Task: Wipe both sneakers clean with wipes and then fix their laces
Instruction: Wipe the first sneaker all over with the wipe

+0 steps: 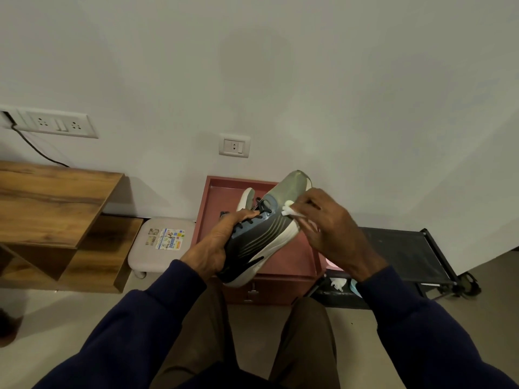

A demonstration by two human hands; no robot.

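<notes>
I hold an olive and dark grey sneaker (pixel 264 234) with a white sole in the air above the reddish cabinet top (pixel 292 262). My left hand (pixel 216 242) grips it around the collar, by the black laces. My right hand (pixel 328 231) pinches a white wipe (pixel 289 210) against the shoe's side near the toe. The second sneaker (pixel 247 198) lies on the cabinet top behind, mostly hidden by the held one.
A wooden shelf unit (pixel 50 209) stands at left, with a small padded stool (pixel 163 245) beside it. At right is a black rack (pixel 407 254); crumpled white wipes (pixel 338 283) lie on its near end. Wall sockets (pixel 234 146) sit above.
</notes>
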